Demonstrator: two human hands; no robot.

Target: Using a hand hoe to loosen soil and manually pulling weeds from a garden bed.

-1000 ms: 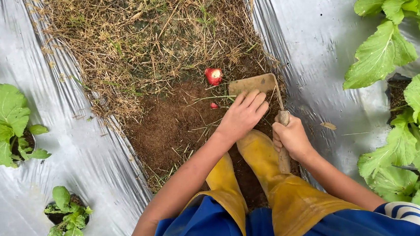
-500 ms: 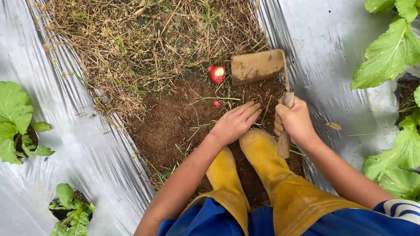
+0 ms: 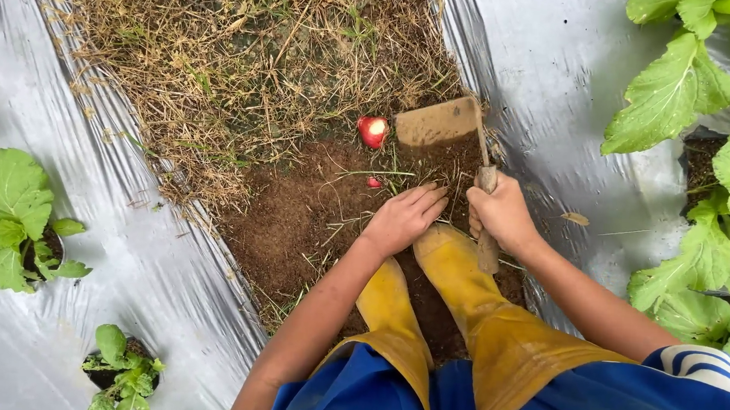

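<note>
Right hand [image 3: 501, 213] around hoe [image 3: 439, 122] handle, blade just beyond fingers.

L hand [image 3: 402, 220] slid back off hoe blade [image 3: 436, 122] onto soil [image 3: 296, 217].

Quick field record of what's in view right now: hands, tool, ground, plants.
right hand: gripping the hoe handle, blade resting on the soil
left hand: open, palm down on the bare soil, empty
red object: lies just left of the blade; kind unclear
dry grass: covers the furrow beyond the scraped patch
boots: yellow, on the soil under the hands
plastic mulch: silver sheets on both sides
plants: leafy greens growing through holes in the sheets
</note>
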